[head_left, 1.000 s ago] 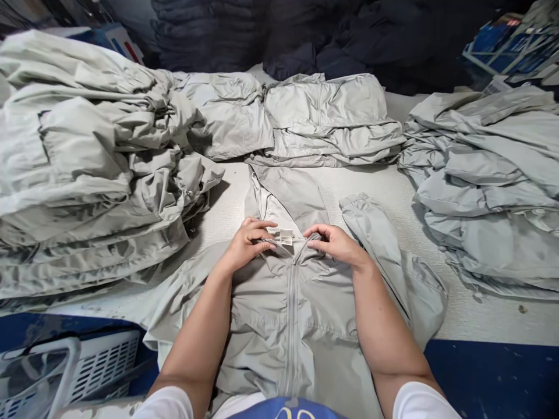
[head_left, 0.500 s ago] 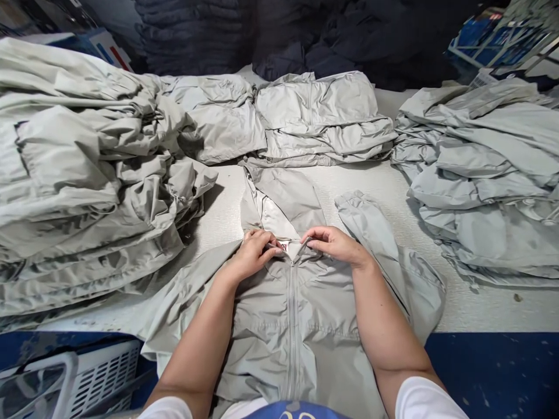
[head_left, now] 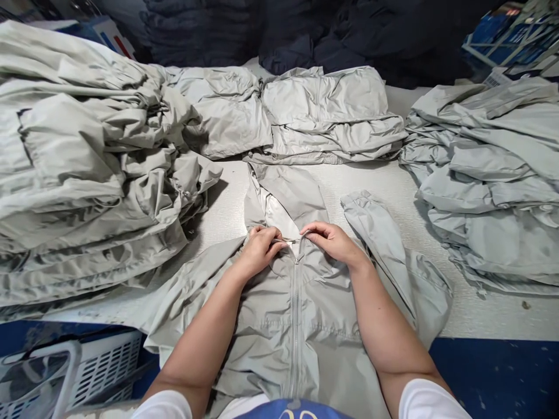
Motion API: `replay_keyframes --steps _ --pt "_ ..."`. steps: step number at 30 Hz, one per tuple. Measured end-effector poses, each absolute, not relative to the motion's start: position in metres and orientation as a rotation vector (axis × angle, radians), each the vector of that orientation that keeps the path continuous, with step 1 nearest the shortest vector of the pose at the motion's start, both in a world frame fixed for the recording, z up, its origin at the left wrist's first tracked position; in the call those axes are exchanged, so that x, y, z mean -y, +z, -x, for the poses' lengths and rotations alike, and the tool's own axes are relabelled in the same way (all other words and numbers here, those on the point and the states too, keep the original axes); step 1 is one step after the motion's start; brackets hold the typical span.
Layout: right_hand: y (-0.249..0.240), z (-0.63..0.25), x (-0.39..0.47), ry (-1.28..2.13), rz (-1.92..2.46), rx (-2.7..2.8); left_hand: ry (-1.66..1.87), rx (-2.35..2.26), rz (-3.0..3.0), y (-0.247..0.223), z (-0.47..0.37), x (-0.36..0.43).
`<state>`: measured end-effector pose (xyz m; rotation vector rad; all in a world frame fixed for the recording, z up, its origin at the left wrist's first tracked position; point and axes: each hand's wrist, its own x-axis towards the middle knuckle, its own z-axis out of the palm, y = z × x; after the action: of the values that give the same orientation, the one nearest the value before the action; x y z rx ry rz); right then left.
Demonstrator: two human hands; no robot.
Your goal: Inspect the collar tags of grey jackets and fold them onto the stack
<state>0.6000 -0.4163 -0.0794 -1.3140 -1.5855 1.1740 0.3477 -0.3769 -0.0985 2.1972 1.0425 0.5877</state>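
Note:
A light grey hooded jacket (head_left: 266,314) lies front up on the white table, its hood (head_left: 290,195) pointing away from me. The front zipper (head_left: 296,326) is closed up to near the neck, where its pull rests below a small V-shaped opening. My left hand (head_left: 261,249) pinches the left collar edge between thumb and fingers. On the other side of the opening, my right hand (head_left: 331,240) pinches the right collar edge. One sleeve (head_left: 378,224) is folded upward at the right.
Piles of grey garments stand at the left (head_left: 78,174), the back (head_left: 327,116) and the right (head_left: 502,174) of the white table (head_left: 227,203). Dark folded clothes (head_left: 196,32) are behind. A white basket (head_left: 105,366) sits low at the left.
Both collar edges are still pinched, and my right hand has risen slightly along its edge. The neck label is now mostly hidden. The whole view has shifted a little.

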Motion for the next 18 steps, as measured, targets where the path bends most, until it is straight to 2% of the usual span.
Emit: replay_keyframes --steps 8,18 --pt "-0.102 -0.589 0.408 0.815 1.463 1.798 0.460 -0.913 -2.133 -0.098 -0.340 0.374" --pt "-0.108 -0.581 0.405 0.620 1.563 1.915 0.456 -1.109 -2.293 -0.104 -0.354 0.376"
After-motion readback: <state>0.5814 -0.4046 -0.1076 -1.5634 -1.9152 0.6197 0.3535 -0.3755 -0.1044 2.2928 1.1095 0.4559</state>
